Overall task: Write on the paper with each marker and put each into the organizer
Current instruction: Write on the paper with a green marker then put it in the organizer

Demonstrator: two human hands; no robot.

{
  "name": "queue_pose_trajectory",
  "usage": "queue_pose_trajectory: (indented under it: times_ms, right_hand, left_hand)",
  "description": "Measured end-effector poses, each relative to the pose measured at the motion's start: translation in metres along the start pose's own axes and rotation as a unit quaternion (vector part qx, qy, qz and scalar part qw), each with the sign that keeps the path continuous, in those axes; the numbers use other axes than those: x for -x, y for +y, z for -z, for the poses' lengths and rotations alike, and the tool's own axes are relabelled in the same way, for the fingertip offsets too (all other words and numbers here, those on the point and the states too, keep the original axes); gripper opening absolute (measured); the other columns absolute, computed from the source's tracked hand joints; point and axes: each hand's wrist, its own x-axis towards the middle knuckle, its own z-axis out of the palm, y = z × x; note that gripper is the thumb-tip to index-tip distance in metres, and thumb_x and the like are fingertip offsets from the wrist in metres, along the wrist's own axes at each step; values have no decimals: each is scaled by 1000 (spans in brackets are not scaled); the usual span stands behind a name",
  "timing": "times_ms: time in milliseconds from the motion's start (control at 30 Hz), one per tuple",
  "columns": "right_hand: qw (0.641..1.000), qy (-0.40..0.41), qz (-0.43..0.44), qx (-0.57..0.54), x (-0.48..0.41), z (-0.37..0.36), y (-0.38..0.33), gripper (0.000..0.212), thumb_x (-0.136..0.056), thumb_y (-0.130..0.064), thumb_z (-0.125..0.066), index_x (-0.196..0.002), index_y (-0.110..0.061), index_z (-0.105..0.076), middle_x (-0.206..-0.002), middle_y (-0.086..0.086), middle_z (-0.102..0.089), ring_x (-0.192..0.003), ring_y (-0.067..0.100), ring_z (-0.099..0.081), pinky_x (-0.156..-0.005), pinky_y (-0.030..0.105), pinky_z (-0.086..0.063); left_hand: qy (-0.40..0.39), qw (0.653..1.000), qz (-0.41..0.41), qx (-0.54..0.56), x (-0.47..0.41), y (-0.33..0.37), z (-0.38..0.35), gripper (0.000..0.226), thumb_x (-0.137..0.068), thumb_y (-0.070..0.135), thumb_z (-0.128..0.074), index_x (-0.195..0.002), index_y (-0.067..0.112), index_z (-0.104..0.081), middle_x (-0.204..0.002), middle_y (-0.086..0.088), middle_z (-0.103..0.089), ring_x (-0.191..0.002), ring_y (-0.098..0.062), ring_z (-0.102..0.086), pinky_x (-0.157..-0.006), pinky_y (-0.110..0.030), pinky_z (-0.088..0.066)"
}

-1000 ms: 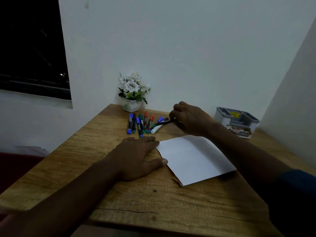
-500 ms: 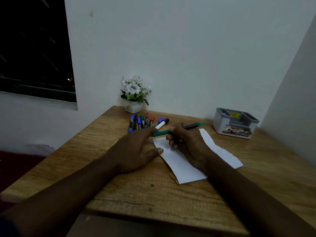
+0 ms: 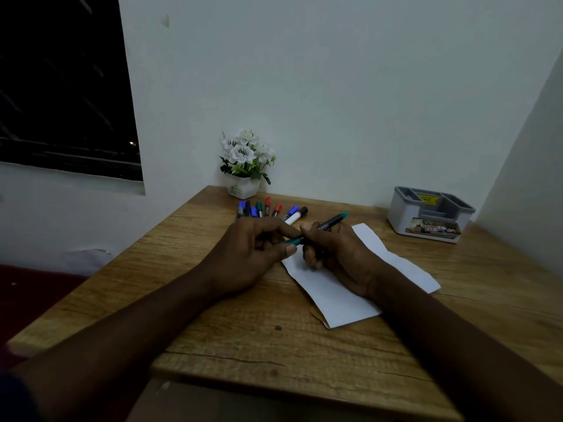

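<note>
Item: green marker (image 3: pixel 330 222), which I am gripping in my right hand (image 3: pixel 335 254) over the paper (image 3: pixel 335 303); my left hand (image 3: pixel 253 254) is pinching its cap end. Organizer (image 3: pixel 426 219) is sitting on the counter (image 3: pixel 274 345) at two o'clock.

The room is dim, the light cool and weak. A pale plastered wall (image 3: pixel 335 86) fills the back, plain but for a small dark mark high on its left part. It meets a second wall (image 3: pixel 530 178) at the right in a corner. On the left a window (image 3: pixel 61 86) shows only black outside — one tiny point of light low in the pane. The wooden bench (image 3: pixel 274 336) stands against the back wall, its grain brown and knotted, a long crack running near the front edge. At its far edge sits a small white pot of white flowers (image 3: pixel 245 166). Lower left, something dark red (image 3: pixel 30 287) lies below the bench — what it is cannot be told.
</note>
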Motion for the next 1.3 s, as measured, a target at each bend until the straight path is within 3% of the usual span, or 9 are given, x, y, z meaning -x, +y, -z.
queue_pose_trajectory:
  times_ms: [200,267,400,500,600,767,833,1033,1300]
  right_hand:
    - [998,1,-19,-57,-2,8,1,23,-103,-16,-57,-88,-6,-71,-64,8,-63,-60,18,-55,-59,28,-46]
    - [998,6,-19,-63,-2,7,0,26,-103,-15,-56,-84,-8,-72,-66,9,-65,-60,18,-56,-58,27,-48]
    - [989,52,-2,-138,-1,9,3,36,-103,-14,-50,-79,-11,-76,-68,11,-68,-62,21,-56,-56,27,-46]
    - [983,130,112,67,-1,15,6,24,-105,-16,-53,-104,-6,-75,-81,9,-77,-64,18,-63,-56,25,-48]
    - [917,202,212,272,-4,18,9,22,-104,-25,-56,-111,-20,-76,-91,-4,-80,-84,11,-73,-75,34,-59]
    - [818,149,75,550,3,12,9,27,-106,-43,-47,-128,-33,-60,-112,-3,-73,-105,18,-66,-98,44,-51]
    - [812,78,32,578,10,8,8,36,-104,-52,-47,-136,-36,-54,-120,-5,-70,-109,16,-64,-99,39,-49]
    - [825,-17,92,557,20,1,7,45,-103,-50,-52,-145,-34,-52,-140,-7,-64,-124,11,-60,-104,32,-48]
    - [835,18,163,526,24,2,2,38,-101,-55,-52,-127,-32,-67,-124,-13,-70,-113,1,-59,-96,27,-50]
  left_hand:
    - [-78,997,23,-11,3,1,6,38,-99,9,-60,-131,29,-67,-97,33,-68,-93,13,-61,-74,-4,-44]
    - [-61,998,23,-13,4,0,8,36,-98,14,-63,-128,32,-69,-102,27,-71,-98,6,-64,-77,-9,-46]
    - [32,997,23,-72,2,-4,14,24,-90,28,-73,-114,34,-72,-84,12,-72,-76,-12,-66,-70,-37,-56]
    - [95,980,16,-175,1,-10,20,14,-88,36,-74,-102,33,-73,-82,15,-70,-77,-3,-64,-68,-33,-55]
    - [95,966,24,-240,0,-15,21,16,-89,42,-70,-102,33,-72,-86,17,-69,-79,-1,-63,-71,-32,-55]
    - [61,947,41,-312,-6,-20,16,14,-91,45,-66,-100,35,-69,-94,17,-64,-88,-3,-56,-70,-29,-46]
    - [38,942,46,-331,-7,-22,14,15,-92,46,-65,-99,34,-68,-95,15,-64,-90,-5,-54,-68,-27,-42]
    - [13,926,107,-361,-6,-24,14,36,-88,65,-57,-107,36,-65,-110,9,-60,-105,-13,-52,-83,-36,-43]
    - [-69,892,223,-387,-1,-16,15,101,-72,91,-42,-154,34,-27,-166,3,-20,-152,-18,-18,-120,-59,-10]
